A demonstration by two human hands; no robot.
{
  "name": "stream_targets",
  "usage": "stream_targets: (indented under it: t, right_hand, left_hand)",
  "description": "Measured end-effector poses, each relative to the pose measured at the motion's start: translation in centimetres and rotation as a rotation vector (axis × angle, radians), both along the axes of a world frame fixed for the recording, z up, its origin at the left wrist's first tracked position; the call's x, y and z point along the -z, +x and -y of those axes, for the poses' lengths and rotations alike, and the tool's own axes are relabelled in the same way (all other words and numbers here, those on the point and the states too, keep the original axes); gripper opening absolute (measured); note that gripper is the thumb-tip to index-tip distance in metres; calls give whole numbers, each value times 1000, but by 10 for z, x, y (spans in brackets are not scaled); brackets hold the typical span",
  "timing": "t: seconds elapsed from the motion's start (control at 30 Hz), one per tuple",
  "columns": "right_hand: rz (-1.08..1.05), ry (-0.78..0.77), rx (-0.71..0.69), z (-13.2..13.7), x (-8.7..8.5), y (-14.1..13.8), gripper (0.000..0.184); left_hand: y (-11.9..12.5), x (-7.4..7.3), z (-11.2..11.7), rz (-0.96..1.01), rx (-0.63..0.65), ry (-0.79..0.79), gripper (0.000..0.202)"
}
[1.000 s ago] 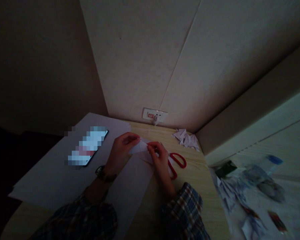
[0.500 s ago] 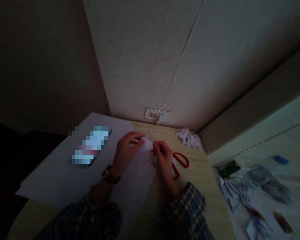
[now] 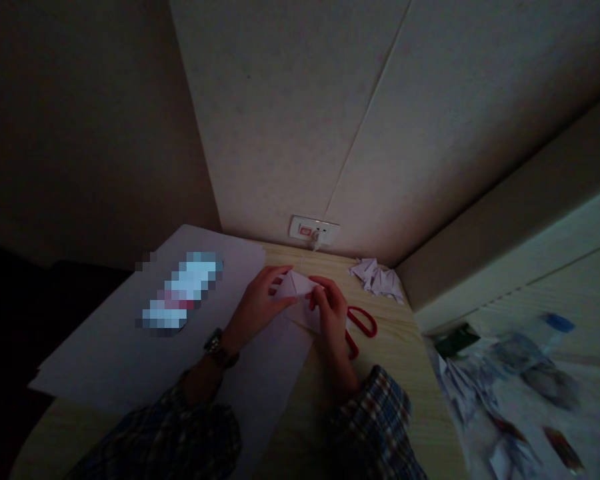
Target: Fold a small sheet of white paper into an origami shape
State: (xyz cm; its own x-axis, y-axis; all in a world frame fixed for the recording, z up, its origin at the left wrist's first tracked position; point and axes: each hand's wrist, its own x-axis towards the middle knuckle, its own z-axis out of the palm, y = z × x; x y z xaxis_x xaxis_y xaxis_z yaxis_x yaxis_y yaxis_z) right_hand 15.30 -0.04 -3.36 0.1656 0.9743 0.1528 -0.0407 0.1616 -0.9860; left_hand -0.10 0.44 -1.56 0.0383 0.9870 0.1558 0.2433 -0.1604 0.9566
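Wood-grain table [image 3: 397,363], folded paper [image 3: 297,284], wall [image 3: 280,127], socket [image 3: 306,231]

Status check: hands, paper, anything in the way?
Left hand and right hand holding folded white paper. Red-handled scissors close beside right hand, partly hidden. No obstruction visible.

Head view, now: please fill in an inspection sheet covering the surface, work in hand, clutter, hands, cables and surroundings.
Surface: wood-grain table, partly covered by white sheets.
Work in hand: small folded paper, creased.
Clutter: phone on the sheets, screen pixelated; red-handled scissors by the right hand; folded paper pieces near the wall.
Hands: left hand and right hand both hold the small folded paper.
Cables: plug at the wall socket; cable run unclear.
Surroundings: blurred items beyond the table's right edge.
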Motion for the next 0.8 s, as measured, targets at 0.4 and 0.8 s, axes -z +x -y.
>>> stream_targets:
  t: [0.4,0.8]
  right_hand:
    - [-15,-20,-58,1,0,-2,28]
    - [27,-1,-90,3,0,-3,28]
  left_hand:
    - [3,-3,0,171,-4,-180,54]
    - [2,-5,-1,204,8,-234,48]
